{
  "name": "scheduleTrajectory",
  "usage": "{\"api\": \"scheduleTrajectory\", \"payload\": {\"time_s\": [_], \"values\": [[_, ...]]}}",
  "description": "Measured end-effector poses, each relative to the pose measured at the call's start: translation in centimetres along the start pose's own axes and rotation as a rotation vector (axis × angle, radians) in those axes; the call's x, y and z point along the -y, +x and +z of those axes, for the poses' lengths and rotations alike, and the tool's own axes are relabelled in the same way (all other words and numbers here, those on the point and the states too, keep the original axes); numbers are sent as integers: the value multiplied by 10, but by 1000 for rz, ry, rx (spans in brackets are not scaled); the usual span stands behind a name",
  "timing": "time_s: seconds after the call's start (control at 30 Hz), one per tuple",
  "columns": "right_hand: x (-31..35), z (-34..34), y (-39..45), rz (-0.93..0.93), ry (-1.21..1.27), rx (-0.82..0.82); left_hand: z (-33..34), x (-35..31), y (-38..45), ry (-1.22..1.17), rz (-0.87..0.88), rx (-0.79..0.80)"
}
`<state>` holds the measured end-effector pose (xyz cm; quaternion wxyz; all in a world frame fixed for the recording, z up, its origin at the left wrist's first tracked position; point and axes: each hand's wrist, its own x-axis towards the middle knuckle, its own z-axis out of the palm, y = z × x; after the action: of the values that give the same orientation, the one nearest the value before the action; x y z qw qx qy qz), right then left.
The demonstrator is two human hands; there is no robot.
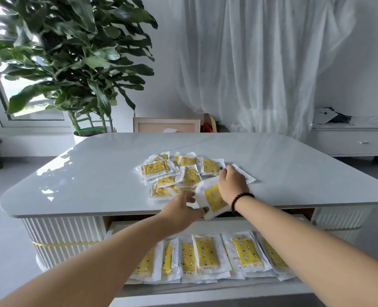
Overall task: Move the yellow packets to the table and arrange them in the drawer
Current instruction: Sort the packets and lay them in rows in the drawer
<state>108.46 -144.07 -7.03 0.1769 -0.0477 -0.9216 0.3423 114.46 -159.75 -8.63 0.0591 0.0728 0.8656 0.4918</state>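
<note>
1. Nearest the camera, the pulled-out white drawer [205, 227] under the counter's front edge holds a row of yellow-and-white plastic packets [206, 253], overlapping side by side, long axes running front to back.
2. One more packet of the same kind, the held packet [213, 199], sits above the counter's front edge, tilted, its long axis running roughly toward the drawer. It lies between both hands.
3. Left hand [181, 210] grips this packet's lower edge, thumb curled onto it; its fingers are partly blurred.
4. Right hand [233, 183], wearing a dark bead bracelet [241, 201], rests curled over the packet's upper right part and over another white-edged packet beneath; whether it pinches either cannot be told.
5. Judgement: the left hand is the nearer to the drawer, which lies directly below and toward the camera, so a short downward carry would suffice.
6. Loose pile of matching packets [172, 173] lies scattered just beyond the hands on the glossy white counter [95, 173], many still unsorted.
7. Packets appear flat, thin, slippery.
</note>
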Motion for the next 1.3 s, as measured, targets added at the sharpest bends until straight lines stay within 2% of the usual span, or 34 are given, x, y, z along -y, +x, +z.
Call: {"api": "scheduleTrajectory", "payload": {"time_s": [0.07, 0.13, 0.23, 0.3, 0.37, 0.5, 0.67, 0.73, 0.9, 1.1, 1.3], "values": [[16, -1, -2, 74, 195, -12, -7, -9, -4, -387, -83, 4], [25, 1, -8, 103, 294, 36, -17, -16, -5, -568, -101, -48], [29, 8, -10, 88, 363, 125, -41, -21, -7, -535, -94, -170], [26, 14, 2, 124, 400, 95, -59, -19, -6, -494, -124, -278], [22, 20, 17, 184, 359, 69, -76, -15, -2, -548, -168, -389], [16, 36, 33, 336, 322, 256, -97, -7, 5, -725, -241, -497], [26, 57, 34, 178, -93, 316, -108, 3, 12, -686, -288, -444], [30, 64, 32, 164, -125, 310, -110, 4, 14, -677, -306, -427], [39, 61, 29, 272, 191, 318, -111, 4, 14, -642, -348, -423], [42, 24, 17, 162, 387, 126, -108, 7, 13, -701, -303, -455], [25, -17, -18, 115, 483, 43, -94, 0, 3, -393, -254, -388]]}}
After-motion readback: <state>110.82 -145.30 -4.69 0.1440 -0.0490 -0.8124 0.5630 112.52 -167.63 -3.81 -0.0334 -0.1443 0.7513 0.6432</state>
